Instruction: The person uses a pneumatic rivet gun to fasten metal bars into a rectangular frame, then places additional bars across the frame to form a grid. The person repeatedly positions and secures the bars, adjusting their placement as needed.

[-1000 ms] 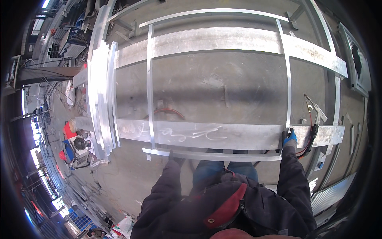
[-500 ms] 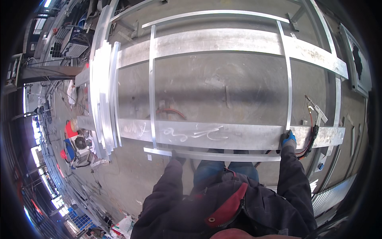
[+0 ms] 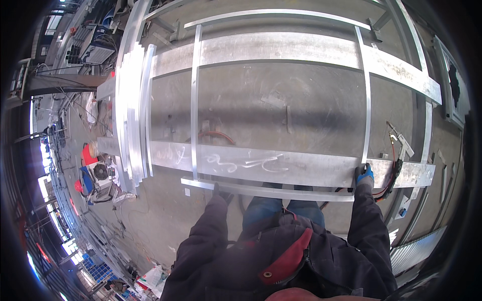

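A long pale metal bar (image 3: pixel 281 192) runs crosswise just in front of my legs. My left hand (image 3: pixel 222 192), in a dark glove, closes on this near bar toward its left end; the fingers are partly hidden. At the right, my right hand (image 3: pixel 365 175), in a blue and black glove, grips the near end of a slim upright-running crossbar (image 3: pixel 366 105). That crossbar lies over two wide metal beams, the near one (image 3: pixel 241 163) bearing chalk-like scrawls. A second crossbar (image 3: pixel 195 105) lies parallel at the left, and a far bar (image 3: pixel 276 12) spans their other ends.
Several bright metal lengths (image 3: pixel 134 115) are stacked across the beams at the left. A torch-like tool (image 3: pixel 400 143) with a red hose rests at the right. Beyond the left beam ends are a white fan unit (image 3: pixel 102 172) and a red object (image 3: pixel 90 153).
The view has turned slightly, so the left side of the frame sits a little higher in the picture. Both hands keep their places on the bars.
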